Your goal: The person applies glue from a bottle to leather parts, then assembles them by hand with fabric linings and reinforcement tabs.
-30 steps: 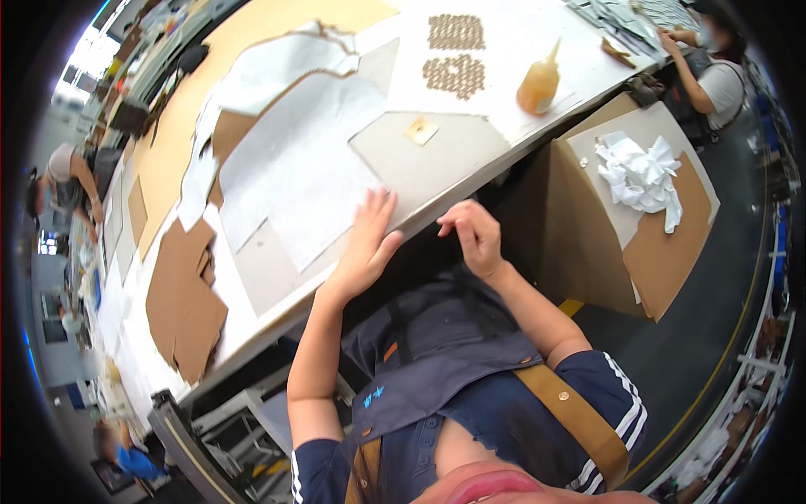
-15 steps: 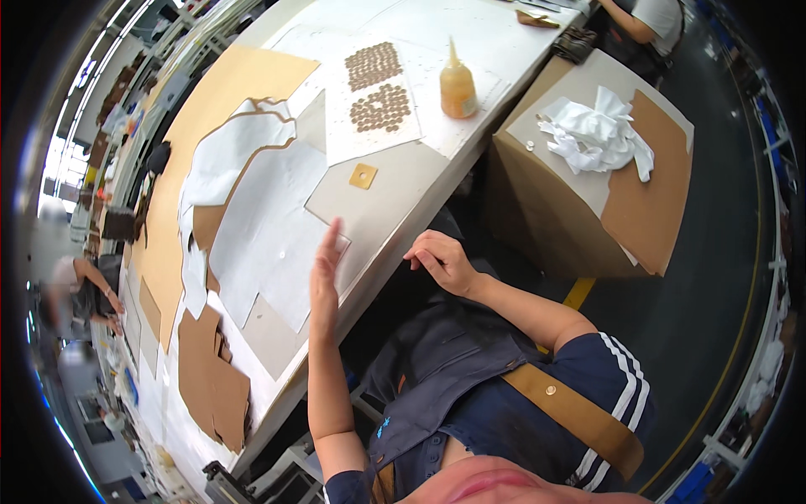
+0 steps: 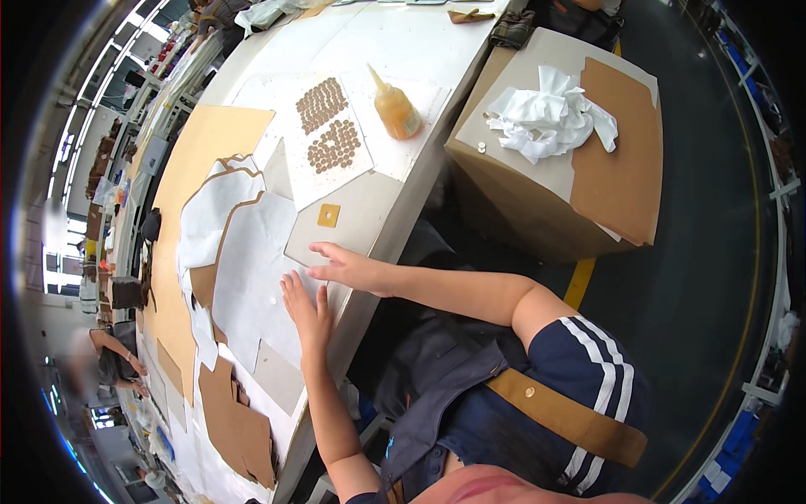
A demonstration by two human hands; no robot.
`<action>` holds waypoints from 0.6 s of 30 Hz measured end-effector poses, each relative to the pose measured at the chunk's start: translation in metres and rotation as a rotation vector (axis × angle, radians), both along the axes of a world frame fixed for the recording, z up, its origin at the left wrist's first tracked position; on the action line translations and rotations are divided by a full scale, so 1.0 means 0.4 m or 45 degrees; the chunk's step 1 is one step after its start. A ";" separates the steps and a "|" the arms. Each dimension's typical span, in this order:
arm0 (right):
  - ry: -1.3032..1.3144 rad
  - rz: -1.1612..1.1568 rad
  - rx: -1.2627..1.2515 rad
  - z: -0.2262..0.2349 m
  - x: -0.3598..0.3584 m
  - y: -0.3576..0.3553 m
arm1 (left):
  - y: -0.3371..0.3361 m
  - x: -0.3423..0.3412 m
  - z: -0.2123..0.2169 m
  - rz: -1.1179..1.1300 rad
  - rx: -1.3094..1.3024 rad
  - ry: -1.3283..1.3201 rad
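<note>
My left hand [image 3: 308, 319] is open, fingers apart, over the near right edge of a large white sheet piece [image 3: 260, 269] on the table. Just beyond it, my right hand [image 3: 351, 270] reaches in from the right, fingers stretched and holding nothing. Whether either hand touches the sheet, I cannot tell. Past my right hand, a small yellow square with a central hole [image 3: 328, 215] lies on a grey board [image 3: 361, 210]. Farther off are a white card bearing many small brown discs [image 3: 334, 144] and a nozzle bottle of amber liquid [image 3: 396, 113].
Brown cut pieces [image 3: 235, 420] are stacked near the table's front edge, beside a tan sheet [image 3: 227, 130]. To the right stands a large carton [image 3: 520, 197] with crumpled white cloth [image 3: 550, 118] and brown board [image 3: 617, 168] on top. Another person [image 3: 113, 357] works at far left.
My right hand has moved left over the table edge, and its curled fingers have straightened. My left hand's fingers have spread and lowered toward the sheet. The view has shifted.
</note>
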State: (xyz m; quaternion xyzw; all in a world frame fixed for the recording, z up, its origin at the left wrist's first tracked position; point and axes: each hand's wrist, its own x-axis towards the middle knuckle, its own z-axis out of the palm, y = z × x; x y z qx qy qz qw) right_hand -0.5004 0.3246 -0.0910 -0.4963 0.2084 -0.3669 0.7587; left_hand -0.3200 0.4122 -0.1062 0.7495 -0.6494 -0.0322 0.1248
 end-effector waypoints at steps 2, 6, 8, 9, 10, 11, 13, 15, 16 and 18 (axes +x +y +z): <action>0.056 0.259 0.385 0.010 0.030 -0.052 | 0.014 0.026 0.003 -0.048 -0.104 0.397; 0.040 0.390 0.474 0.014 0.047 -0.105 | 0.052 0.049 0.012 -0.026 -0.056 0.303; 0.033 0.440 0.500 0.004 0.074 -0.114 | 0.060 0.053 0.016 -0.070 -0.021 0.207; 0.021 0.481 0.534 -0.001 0.088 -0.117 | 0.060 0.052 0.016 -0.066 -0.027 0.209; 0.021 0.481 0.530 -0.005 0.100 -0.122 | 0.058 0.045 0.025 -0.064 -0.034 0.183; 0.033 0.469 0.505 -0.010 0.109 -0.126 | 0.054 0.038 0.030 -0.064 -0.040 0.157; 0.041 0.455 0.478 -0.013 0.123 -0.129 | 0.047 0.032 0.016 -0.067 -0.067 0.096; 0.090 0.428 0.488 -0.010 0.134 -0.127 | 0.035 0.033 0.008 -0.074 -0.094 0.034; 0.089 0.423 0.485 -0.009 0.136 -0.127 | 0.028 0.027 0.008 -0.005 -0.102 0.080; 0.055 0.461 0.481 -0.005 0.136 -0.130 | 0.015 0.019 0.011 0.057 -0.112 0.127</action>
